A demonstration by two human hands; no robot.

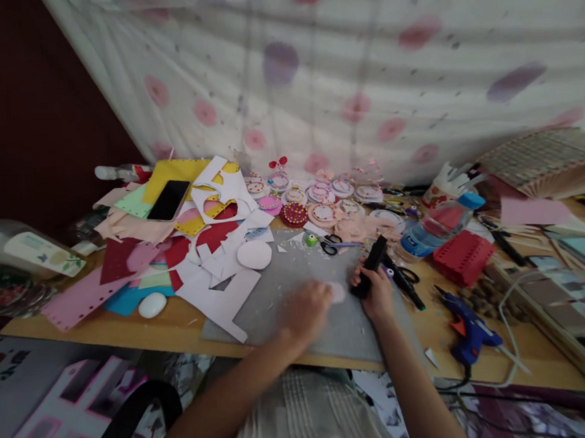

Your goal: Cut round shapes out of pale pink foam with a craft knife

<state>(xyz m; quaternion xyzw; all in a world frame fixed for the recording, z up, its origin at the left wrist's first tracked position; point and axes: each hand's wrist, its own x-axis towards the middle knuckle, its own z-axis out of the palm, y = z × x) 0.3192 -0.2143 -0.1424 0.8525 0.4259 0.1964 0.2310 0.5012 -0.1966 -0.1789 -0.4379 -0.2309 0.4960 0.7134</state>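
Disc-handling step, I reckon: blurry left hand (306,315) seemingly pinches a pale disc (337,292), right hand (379,291) wraps fingers round a black tool (370,268); next needs steady aim.

A small, flat, pale-pink disc (337,292), blurred, is held at the left fingers (322,293), just below and right of the frame's centre. Farther right, an elongated, matte black tool (374,258) slants toward the upper right, gripped by the right fingers (377,280).

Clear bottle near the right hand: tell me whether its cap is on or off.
On: the blue cap sits over the mouth of the clear bottle. How tight, I cannot tell.
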